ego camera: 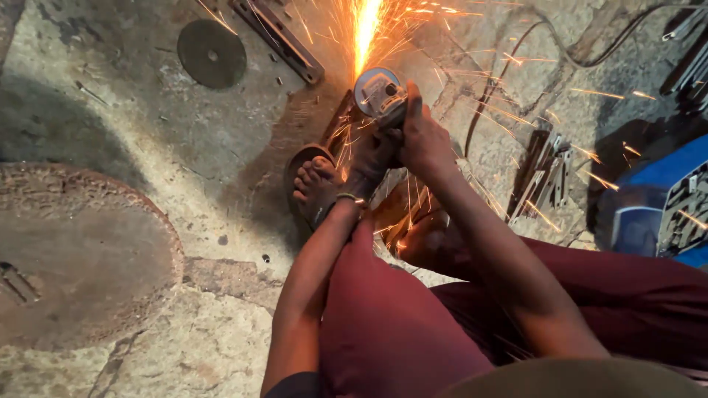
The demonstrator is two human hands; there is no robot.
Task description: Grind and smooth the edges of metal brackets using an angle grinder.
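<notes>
hands [402, 144] grip grinder [378, 93]; foot [317, 188] beside.

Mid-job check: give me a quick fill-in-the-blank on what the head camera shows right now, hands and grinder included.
1. Both hands, the left hand and the right hand, grip one angle ____.
2. A bright stream of ____ shoots away from the tool toward the top of the picture.
3. A bare ____ in a sandal rests beside the left hand.
4. A loose round cutting ____ lies on the concrete floor at upper left.

Missing words: grinder; sparks; foot; disc
</notes>
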